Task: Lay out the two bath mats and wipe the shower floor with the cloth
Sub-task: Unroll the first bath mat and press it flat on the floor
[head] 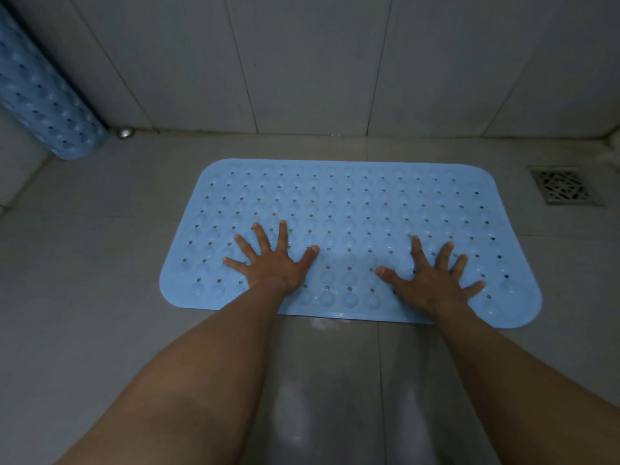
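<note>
A light blue rubber bath mat (352, 209) with rows of holes and bumps lies flat on the grey shower floor (100, 297), its long side facing me. My left hand (271, 260) rests palm down on the mat's near left part, fingers spread. On the near right part my right hand (432, 280) presses the same way, fingers apart. A second blue mat (43, 95) leans against the wall in the far left corner, curved and standing on its end. No cloth is in view.
A square metal floor drain (562, 186) sits at the right, beyond the mat's far right corner. A small metal knob (125, 132) is at the wall's base near the leaning mat. Tiled walls (318, 62) close the back and sides. The floor near me looks wet and shiny.
</note>
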A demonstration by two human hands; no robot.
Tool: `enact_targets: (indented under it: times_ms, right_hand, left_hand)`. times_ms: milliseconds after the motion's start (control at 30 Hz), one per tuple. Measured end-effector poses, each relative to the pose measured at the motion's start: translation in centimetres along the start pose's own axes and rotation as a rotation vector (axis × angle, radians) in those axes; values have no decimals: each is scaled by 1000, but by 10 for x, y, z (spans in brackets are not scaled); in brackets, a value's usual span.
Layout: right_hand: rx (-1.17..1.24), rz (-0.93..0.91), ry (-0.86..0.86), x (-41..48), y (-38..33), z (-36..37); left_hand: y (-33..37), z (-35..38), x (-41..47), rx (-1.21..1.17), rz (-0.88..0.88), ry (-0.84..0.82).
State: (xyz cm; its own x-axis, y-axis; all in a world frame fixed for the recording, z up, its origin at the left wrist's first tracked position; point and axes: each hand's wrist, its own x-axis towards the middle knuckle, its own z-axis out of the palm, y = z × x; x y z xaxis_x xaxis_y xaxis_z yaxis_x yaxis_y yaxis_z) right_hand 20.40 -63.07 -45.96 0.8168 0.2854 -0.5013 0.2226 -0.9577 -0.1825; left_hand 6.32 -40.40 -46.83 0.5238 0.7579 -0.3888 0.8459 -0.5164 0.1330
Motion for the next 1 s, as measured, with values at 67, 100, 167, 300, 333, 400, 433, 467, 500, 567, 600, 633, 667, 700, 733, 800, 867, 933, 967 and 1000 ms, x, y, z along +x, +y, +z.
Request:
enact_targets:
  times_ms: [67,100,167,300,333,400,433,467,500,567,600,633,667,700,733,800,867,933,967,1000]
  right_hand:
    - [4,-1,4,0,0,1]
    - [6,0,6,0,-1,1]
    - [5,-1,12,1,-1,0]
    - [0,0,8,4,-1,-3]
    - [-2,2,8,4,-2,-3]
    - [-8,3,18,3,-2,-2]
    - [-14,2,23,2,-2,-2]
    - [-22,3,28,1,-2,-2]
    - [-31,2,37,0,-1,-3]
    - [-38,7,63,-1,-1,-3]
    - [-34,12,83,-1,-2,-2]
    - [-32,13,117,-2,-5,-1]
    - [-43,2,167,-2,-10,0]
    - [-67,-24,222,0,-18,2]
    - [-94,-62,265,3,-29,3]
    - [-113,-150,293,14,-63,2]
    - [-95,-229,283,29,-106,2]
    - [-105,-297,273,45,-148,4]
    - [-124,-327,263,54,-168,5]
    - [-141,-353,247,63,-186,7]
  left_hand:
    - [0,0,1,6,1,-3]
    - [0,-1,1,9,1,-6]
    - [1,-2,2,11,-2,-15]
    - [1,-4,4,6,2,-33]
    - [1,-4,5,1,4,-33]
    - [0,-4,5,-6,8,-30]
    - [0,-3,6,-9,12,-29]
    - [0,-3,6,-10,16,-28]
    - [-2,-3,7,-9,22,-20]
    - [-6,-6,8,-14,54,45]
    - [-10,-10,9,-23,82,109]
    - [-15,-15,12,-33,110,186]
    - [-22,-21,18,-41,135,264]
    - [-29,-27,26,-46,153,324]
    - [-36,-33,37,-50,165,354]
    - [-51,-45,64,-51,170,345]
    - [-65,-55,93,-34,185,294]
    - [-72,-63,122,-6,230,253]
    - [-73,-66,135,2,260,242]
    - [-74,-68,146,10,291,230]
